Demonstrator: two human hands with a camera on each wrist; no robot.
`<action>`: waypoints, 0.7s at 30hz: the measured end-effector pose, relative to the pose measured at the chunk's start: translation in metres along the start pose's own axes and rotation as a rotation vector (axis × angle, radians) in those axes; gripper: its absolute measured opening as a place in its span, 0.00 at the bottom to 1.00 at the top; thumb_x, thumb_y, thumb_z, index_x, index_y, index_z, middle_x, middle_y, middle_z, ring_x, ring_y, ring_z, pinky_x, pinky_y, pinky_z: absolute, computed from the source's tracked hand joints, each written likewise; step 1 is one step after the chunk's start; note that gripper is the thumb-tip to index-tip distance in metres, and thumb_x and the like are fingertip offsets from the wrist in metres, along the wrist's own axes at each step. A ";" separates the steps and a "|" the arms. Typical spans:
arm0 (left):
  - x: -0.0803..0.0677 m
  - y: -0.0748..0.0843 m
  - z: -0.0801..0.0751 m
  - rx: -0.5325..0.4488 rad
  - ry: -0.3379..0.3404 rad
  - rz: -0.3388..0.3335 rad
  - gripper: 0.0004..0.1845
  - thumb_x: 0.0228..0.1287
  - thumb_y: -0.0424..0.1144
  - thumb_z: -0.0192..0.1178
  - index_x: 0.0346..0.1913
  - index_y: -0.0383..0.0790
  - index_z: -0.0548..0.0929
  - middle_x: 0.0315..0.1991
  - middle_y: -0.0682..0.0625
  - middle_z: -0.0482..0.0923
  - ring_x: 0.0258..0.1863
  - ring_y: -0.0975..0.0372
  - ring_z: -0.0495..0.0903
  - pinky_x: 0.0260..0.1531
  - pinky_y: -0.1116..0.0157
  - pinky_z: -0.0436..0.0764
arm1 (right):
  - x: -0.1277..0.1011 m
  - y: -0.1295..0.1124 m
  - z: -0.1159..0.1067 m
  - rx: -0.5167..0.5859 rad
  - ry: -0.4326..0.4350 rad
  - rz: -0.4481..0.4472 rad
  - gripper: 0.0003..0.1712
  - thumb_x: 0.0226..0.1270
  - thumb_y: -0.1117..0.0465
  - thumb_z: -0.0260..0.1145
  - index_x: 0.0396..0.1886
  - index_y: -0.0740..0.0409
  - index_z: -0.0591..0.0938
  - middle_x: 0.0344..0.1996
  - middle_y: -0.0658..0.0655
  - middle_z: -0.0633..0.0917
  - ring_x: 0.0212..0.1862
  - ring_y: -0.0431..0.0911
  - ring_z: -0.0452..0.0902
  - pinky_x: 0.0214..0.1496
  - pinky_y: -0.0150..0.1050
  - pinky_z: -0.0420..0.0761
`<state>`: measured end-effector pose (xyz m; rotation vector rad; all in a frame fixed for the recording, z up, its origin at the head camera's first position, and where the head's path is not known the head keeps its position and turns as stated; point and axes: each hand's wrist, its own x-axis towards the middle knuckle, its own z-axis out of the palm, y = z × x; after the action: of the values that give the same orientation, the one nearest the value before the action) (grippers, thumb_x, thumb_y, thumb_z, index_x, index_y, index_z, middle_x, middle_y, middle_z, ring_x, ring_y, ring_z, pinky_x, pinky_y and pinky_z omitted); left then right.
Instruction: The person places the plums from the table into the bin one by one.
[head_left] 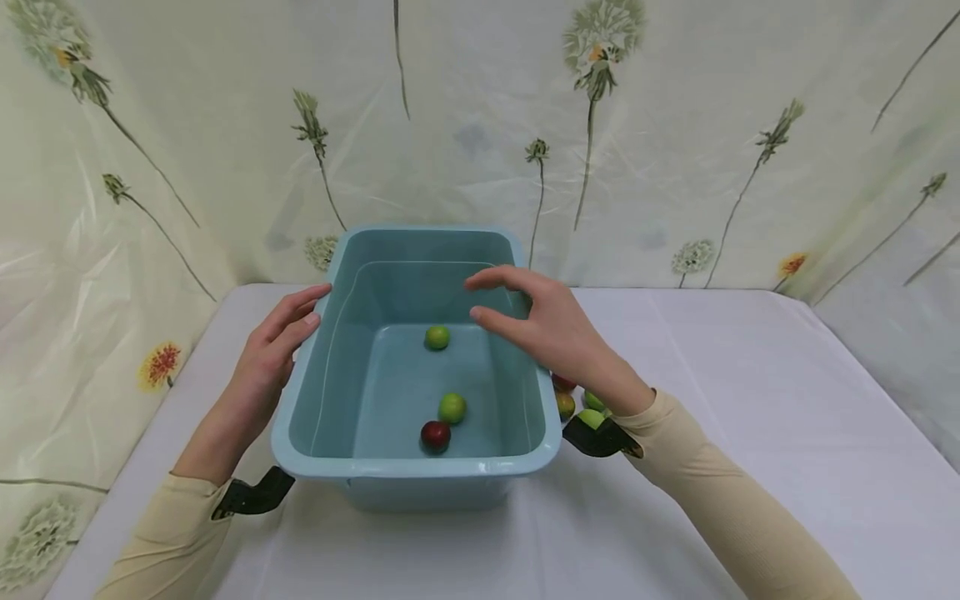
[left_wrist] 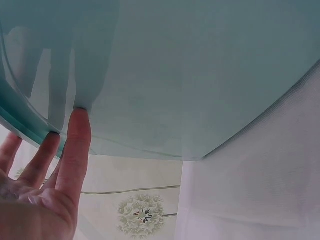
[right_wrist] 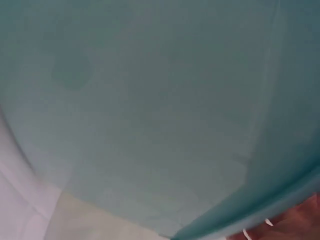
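Your blue tub (head_left: 390, 467) sits mid-tabletop (head_left: 750, 433) w/ a red fruit (head_left: 435, 434) & 2 green fruits (head_left: 452, 407) inside, L hand (head_left: 270, 354) flat on its left rim, fingers straight, R hand (head_left: 551, 329) relaxed above its right rim, holding nothing.

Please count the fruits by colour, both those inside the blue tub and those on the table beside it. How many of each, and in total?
Green, in the tub: 2
Red, in the tub: 1
Green, beside the tub: 2
Red, beside the tub: 1
Green and red mixed, beside the tub: 1
Total: 7 visible; the right hand may hide more.
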<state>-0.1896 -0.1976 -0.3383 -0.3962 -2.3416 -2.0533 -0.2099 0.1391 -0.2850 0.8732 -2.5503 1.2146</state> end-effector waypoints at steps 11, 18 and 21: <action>0.000 0.000 0.000 -0.025 -0.004 0.004 0.25 0.77 0.53 0.47 0.72 0.55 0.67 0.69 0.48 0.64 0.61 0.55 0.69 0.49 0.65 0.76 | -0.027 0.017 -0.020 -0.001 0.133 0.080 0.22 0.67 0.53 0.69 0.60 0.47 0.80 0.57 0.45 0.81 0.59 0.46 0.72 0.60 0.54 0.68; 0.000 0.000 0.000 -0.011 -0.003 0.010 0.25 0.77 0.53 0.46 0.73 0.55 0.66 0.68 0.47 0.64 0.60 0.55 0.70 0.49 0.64 0.76 | -0.046 0.034 -0.031 -0.037 0.177 0.119 0.21 0.68 0.54 0.67 0.60 0.49 0.81 0.56 0.50 0.82 0.58 0.48 0.73 0.58 0.54 0.69; -0.001 0.001 0.001 -0.014 -0.005 0.007 0.25 0.77 0.52 0.46 0.73 0.55 0.66 0.68 0.48 0.64 0.61 0.56 0.69 0.51 0.62 0.74 | -0.054 0.039 -0.035 -0.044 0.187 0.140 0.21 0.69 0.55 0.67 0.60 0.49 0.81 0.56 0.51 0.81 0.58 0.49 0.73 0.59 0.55 0.69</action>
<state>-0.1883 -0.1968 -0.3375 -0.4096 -2.3263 -2.0687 -0.1919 0.2082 -0.3089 0.5514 -2.5101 1.2104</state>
